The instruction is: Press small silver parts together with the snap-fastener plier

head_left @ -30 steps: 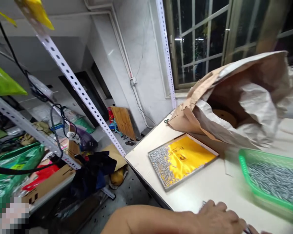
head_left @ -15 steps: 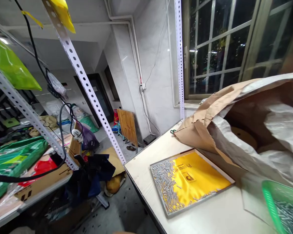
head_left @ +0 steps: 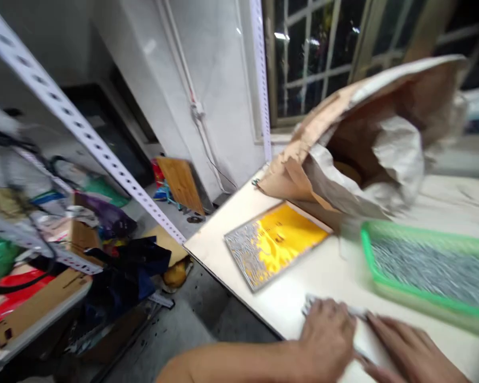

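My left hand [head_left: 328,331] is low in the view over the pale tabletop [head_left: 287,306], its fingers curled down. Small grey metallic pieces [head_left: 310,302] show blurred at its fingertips; what lies under the hand is hidden. My right hand [head_left: 413,348] is beside it with fingers stretched out and the thumb apart, its tips near a blurred grey edge [head_left: 358,311] between the hands. Beyond them lies a shallow tray [head_left: 239,274] with a yellow printed sheet [head_left: 291,226] and many small metal pins [head_left: 245,250] along its left side. A green basket [head_left: 427,291] full of similar pieces stands at right.
An open brown paper sack [head_left: 299,183] lies behind the tray, by the window. A perforated metal post [head_left: 104,154] rises left of the table edge. Further left are a cluttered shelf [head_left: 43,314], dark cloth [head_left: 143,266] and a wooden board [head_left: 181,181] on the floor.
The view has swung right and down, so the tray and sack sit further left and more of the green basket shows. Both my hands have come into view at the bottom.
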`<move>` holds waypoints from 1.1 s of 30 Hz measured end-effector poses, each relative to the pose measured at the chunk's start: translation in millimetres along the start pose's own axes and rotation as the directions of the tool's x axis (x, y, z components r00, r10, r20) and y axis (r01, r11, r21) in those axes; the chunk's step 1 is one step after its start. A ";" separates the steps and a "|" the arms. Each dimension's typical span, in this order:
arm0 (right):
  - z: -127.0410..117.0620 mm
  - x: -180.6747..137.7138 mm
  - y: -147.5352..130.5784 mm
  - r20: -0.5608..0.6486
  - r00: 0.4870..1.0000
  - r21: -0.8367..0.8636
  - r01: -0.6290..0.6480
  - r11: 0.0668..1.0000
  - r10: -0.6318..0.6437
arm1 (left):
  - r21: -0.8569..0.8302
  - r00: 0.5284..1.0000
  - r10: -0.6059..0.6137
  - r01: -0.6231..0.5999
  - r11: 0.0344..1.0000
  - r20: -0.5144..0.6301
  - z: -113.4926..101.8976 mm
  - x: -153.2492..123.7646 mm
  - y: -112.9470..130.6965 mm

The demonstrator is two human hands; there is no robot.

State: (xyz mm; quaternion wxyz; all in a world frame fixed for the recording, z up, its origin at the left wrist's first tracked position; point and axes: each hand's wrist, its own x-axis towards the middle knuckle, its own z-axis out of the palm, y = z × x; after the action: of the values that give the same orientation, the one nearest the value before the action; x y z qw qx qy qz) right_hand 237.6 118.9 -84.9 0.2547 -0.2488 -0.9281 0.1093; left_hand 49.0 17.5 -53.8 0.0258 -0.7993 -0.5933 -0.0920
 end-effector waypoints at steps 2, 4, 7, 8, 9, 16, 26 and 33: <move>-16.1 -10.2 -9.9 0.094 0.994 -0.047 -0.053 0.998 0.057 | -0.037 0.999 0.014 -0.015 0.999 -0.029 -3.9 -14.8 11.2; -27.5 -8.4 -17.2 0.199 0.974 -0.048 -0.098 0.994 0.106 | -0.122 0.999 0.029 -0.033 0.992 -0.035 -4.2 -26.6 19.5; -35.8 6.6 -13.2 0.237 0.953 -0.099 -0.167 0.981 0.187 | -0.220 0.998 0.049 -0.058 0.974 -0.048 -0.1 -35.2 28.2; -37.4 12.1 -8.8 0.247 0.946 -0.136 -0.181 0.974 0.210 | -0.244 0.997 0.056 -0.067 0.967 -0.054 1.3 -36.0 30.5; -39.1 17.6 -3.9 0.246 0.943 -0.162 -0.187 0.969 0.223 | -0.263 0.997 0.061 -0.074 0.962 -0.057 2.3 -36.0 32.4; -45.8 59.4 -23.1 0.293 0.933 -0.233 -0.143 0.962 0.210 | -0.278 0.992 0.092 -0.114 0.954 -0.090 4.1 -32.3 33.4; -4.1 105.5 -99.1 0.548 0.792 -0.096 0.377 0.921 -0.267 | -0.323 0.997 0.075 -0.081 0.943 -0.031 17.5 -36.3 34.0; -3.2 106.8 -98.0 0.557 0.753 -0.002 0.423 0.906 -0.350 | -0.300 0.975 0.058 0.008 0.954 0.212 23.7 -24.1 29.4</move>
State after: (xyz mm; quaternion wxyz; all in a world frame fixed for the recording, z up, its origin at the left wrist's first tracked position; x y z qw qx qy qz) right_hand 119.8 90.9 -5.3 -0.0192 -0.0254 -0.9977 0.0604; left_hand 73.0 -10.3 -79.3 -0.1597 -0.8067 -0.5615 -0.0919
